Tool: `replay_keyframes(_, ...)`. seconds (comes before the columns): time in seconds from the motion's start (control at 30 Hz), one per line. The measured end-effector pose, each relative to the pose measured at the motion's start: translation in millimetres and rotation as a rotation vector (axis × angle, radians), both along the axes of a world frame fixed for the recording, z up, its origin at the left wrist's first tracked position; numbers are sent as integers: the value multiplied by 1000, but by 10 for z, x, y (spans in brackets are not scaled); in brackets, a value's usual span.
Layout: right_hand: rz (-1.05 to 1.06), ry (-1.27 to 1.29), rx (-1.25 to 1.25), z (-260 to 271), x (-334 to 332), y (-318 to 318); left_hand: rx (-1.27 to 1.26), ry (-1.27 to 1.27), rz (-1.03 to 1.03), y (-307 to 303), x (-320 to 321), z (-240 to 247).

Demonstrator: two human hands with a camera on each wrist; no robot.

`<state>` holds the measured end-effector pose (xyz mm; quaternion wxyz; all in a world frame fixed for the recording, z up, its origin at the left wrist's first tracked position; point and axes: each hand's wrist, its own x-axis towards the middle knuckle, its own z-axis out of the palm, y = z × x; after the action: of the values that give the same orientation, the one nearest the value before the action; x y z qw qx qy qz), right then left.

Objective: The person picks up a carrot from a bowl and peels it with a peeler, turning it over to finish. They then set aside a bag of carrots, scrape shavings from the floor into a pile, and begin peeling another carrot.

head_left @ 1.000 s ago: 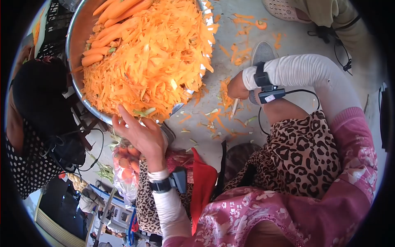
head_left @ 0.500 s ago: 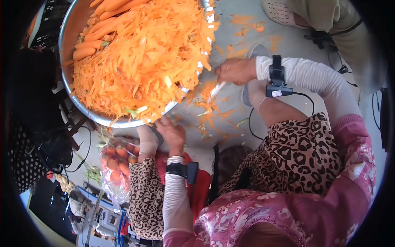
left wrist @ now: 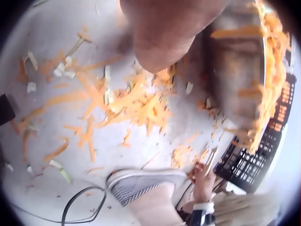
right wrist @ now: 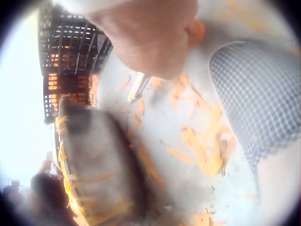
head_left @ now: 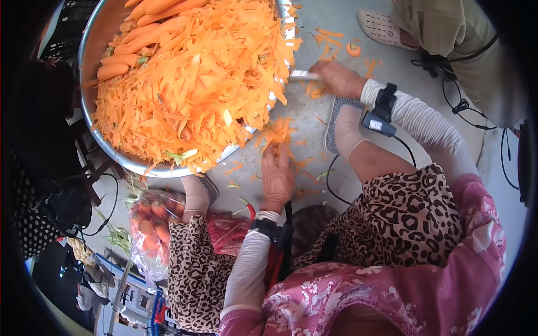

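Beside the metal basin (head_left: pixel 147 166), the head view shows the left hand (head_left: pixel 276 173) reaching into a heap of carrot shavings (head_left: pixel 276 133) on the floor. The right hand (head_left: pixel 338 77), well apart, grips a metal tool (head_left: pixel 302 74) at the basin's rim. Left wrist view: the heap lies just under the palm, and I cannot tell whether the fingers clutch it. Right wrist view: the fingers are wrapped round the tool near the basin's wall.

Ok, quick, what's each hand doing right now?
Left hand: touches carrot shreds; grip cannot be told.
Right hand: grips a metal tool.
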<state>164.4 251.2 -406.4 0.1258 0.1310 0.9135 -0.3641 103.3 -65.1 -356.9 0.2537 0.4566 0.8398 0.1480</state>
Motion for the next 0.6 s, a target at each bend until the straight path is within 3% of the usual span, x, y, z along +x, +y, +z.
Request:
replay_keyframes(0.07,316,9,-106,-25,-43,-312,-35,-17,39,-120,139,77)
replay_keyframes(0.13,382,-42,-201,163,-144,-514,-158,-230,657,-297,246,8)
replay_keyframes(0.17,512,-116,-208,228,-210,-551,-161,-226,660,-387,266,-66)
replay_keyframes(0.23,725,-179,-227,200,-247,-589,-544,-334,1294,-650,311,-295)
replay_keyframes(0.3,815,-180,-249,177,-287,-618,-484,-444,1396,-1029,390,-738)
replay_keyframes(0.37,962,-177,-256,117,-330,-720,-429,-555,1495,-1062,371,-799)
replay_keyframes(0.43,965,-117,-244,111,-383,-840,-69,-1184,1380,-694,200,-588)
replay_keyframes(0.47,966,-52,-222,110,-408,-875,-69,-1183,1384,-453,132,-433)
replay_keyframes(0.5,971,-51,-222,150,-437,-859,98,-1169,1449,-171,89,-258)
replay_keyframes(0.53,904,4,-231,232,-477,-810,267,-1150,1507,-44,75,-193)
replay_keyframes(0.57,834,58,-240,313,-506,-771,267,-1151,1509,-101,36,-257)
replay_keyframes(0.6,835,57,-242,325,-497,-694,342,-984,1323,-236,-37,-382)
